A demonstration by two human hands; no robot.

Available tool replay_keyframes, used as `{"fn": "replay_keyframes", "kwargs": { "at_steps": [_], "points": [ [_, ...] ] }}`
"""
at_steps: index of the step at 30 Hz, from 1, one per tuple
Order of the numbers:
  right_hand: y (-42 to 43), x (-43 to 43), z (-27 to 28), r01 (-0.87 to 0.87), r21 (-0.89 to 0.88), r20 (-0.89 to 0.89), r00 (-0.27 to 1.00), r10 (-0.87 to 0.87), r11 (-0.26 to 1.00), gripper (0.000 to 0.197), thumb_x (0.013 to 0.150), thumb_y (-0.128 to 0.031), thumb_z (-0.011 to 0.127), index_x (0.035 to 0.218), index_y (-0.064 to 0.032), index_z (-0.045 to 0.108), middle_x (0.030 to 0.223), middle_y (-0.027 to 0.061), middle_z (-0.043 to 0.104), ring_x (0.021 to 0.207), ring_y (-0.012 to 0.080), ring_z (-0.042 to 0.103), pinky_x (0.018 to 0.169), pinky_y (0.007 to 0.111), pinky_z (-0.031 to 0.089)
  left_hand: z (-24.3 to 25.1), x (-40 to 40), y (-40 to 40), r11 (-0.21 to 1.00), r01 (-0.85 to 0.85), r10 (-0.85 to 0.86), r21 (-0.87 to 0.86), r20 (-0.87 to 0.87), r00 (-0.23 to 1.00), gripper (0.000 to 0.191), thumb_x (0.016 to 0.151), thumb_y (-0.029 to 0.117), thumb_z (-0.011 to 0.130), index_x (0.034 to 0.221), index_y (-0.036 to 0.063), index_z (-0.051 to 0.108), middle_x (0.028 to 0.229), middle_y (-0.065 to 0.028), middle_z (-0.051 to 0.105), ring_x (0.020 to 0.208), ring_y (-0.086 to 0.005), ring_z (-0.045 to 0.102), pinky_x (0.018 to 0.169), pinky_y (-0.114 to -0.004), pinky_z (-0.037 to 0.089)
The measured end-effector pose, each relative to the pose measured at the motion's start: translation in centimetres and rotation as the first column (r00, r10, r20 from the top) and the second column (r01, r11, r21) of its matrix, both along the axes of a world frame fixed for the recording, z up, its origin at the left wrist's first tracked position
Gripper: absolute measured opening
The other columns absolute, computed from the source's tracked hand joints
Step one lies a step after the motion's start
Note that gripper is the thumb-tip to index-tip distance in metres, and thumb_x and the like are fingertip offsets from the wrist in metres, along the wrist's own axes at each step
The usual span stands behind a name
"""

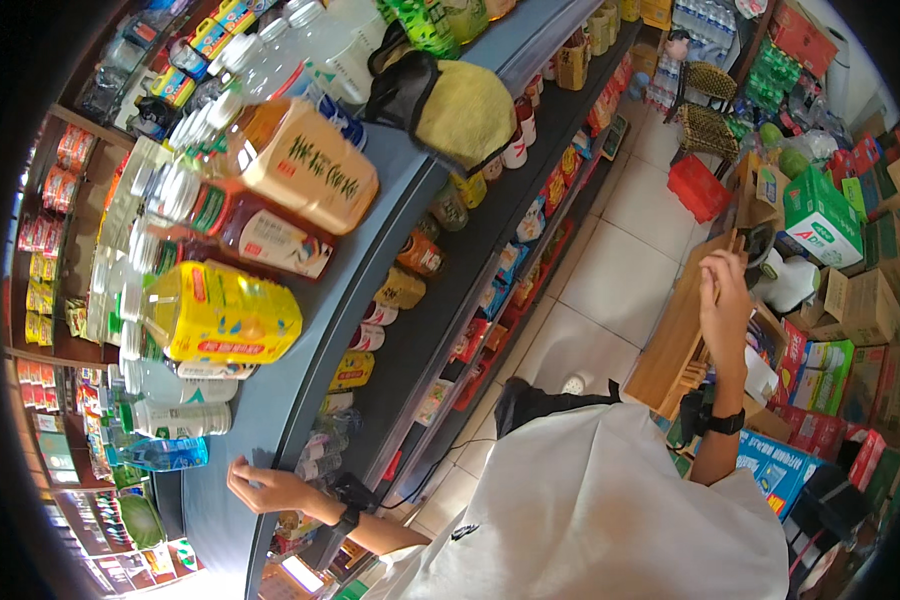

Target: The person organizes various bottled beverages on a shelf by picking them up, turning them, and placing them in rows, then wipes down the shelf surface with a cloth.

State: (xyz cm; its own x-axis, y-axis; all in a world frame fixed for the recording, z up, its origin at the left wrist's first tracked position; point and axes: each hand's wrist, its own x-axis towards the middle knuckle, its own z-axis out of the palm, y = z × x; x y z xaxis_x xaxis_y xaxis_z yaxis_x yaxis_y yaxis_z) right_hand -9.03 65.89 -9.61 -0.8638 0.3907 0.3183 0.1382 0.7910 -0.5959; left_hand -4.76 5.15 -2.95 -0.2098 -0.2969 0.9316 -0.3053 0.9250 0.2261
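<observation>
My left hand (259,486) rests at the edge of the grey shelf top (221,517), fingers curled, nothing seen in it. Just above it in the picture lie a blue-liquid bottle (166,454) and a white-labelled bottle (184,418), beside a large yellow-labelled drink bottle (232,313). A big bottle of orange-brown drink (311,169) and a dark red one (277,240) stand further along. A yellow cloth with black trim (465,112) hangs over the shelf edge. My right hand (724,281) is raised over a wooden board (675,330), fingers bent, no object visible in it.
Lower shelves (435,315) hold bottles and snack packets. Tiled floor (607,255) runs along them, with a red box (697,187) and a woven chair (705,127) at its far end. Cardboard boxes (862,307) are piled on the right. A black cable (435,472) crosses near the lower shelf.
</observation>
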Motion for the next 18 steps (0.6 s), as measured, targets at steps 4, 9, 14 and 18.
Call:
{"fn": "replay_keyframes", "kwargs": {
  "at_steps": [4,9,14,18],
  "points": [
    [1.9,-3.4,-2.7,-0.124,0.028,0.107,0.987,0.121,0.992,0.021,0.096,-0.006,0.057,0.117,-0.0033,0.059,0.122,0.0180,0.060,0.110,0.0420,0.061,0.093,0.046,0.050,-0.7,-0.6,0.8,0.993,-0.105,0.107,0.053,-0.026,0.994,0.034,0.106,0.017,0.049,0.089,-0.0052,0.068,0.083,-0.0158,0.068,0.076,-0.0322,0.065,0.071,-0.044,0.051],
    [1.4,-11.0,-3.6,-0.418,-0.039,0.152,0.895,0.419,0.908,0.025,0.096,-0.009,0.059,0.121,-0.0026,0.059,0.118,0.0189,0.060,0.107,0.0437,0.060,0.089,0.050,0.051,-3.7,-6.0,7.2,0.956,-0.251,0.247,-0.150,-0.044,0.968,0.047,0.110,0.030,0.037,0.098,0.0041,0.075,0.101,-0.0093,0.076,0.099,-0.0269,0.069,0.092,-0.042,0.045],
    [4.0,-20.7,-3.6,-0.477,-0.072,0.170,0.859,0.482,0.876,0.025,0.096,-0.009,0.061,0.121,-0.0042,0.059,0.114,0.0168,0.061,0.108,0.0423,0.061,0.089,0.050,0.051,-8.9,-16.1,16.7,0.971,-0.174,0.148,-0.165,-0.159,0.976,0.054,0.110,0.038,0.028,0.117,0.0082,0.071,0.126,-0.0077,0.068,0.132,-0.0296,0.053,0.119,-0.051,0.017],
    [8.6,-28.2,-5.0,-0.472,0.010,0.204,0.864,0.461,0.881,0.023,0.096,-0.009,0.062,0.119,-0.0063,0.058,0.115,0.0163,0.060,0.110,0.0419,0.060,0.090,0.050,0.051,-10.2,-21.1,24.0,0.987,-0.097,0.092,-0.130,-0.039,0.995,0.047,0.108,0.034,0.030,0.131,0.0081,0.061,0.137,-0.0120,0.060,0.142,-0.0320,0.040,0.121,-0.052,0.009]
  ]
}}
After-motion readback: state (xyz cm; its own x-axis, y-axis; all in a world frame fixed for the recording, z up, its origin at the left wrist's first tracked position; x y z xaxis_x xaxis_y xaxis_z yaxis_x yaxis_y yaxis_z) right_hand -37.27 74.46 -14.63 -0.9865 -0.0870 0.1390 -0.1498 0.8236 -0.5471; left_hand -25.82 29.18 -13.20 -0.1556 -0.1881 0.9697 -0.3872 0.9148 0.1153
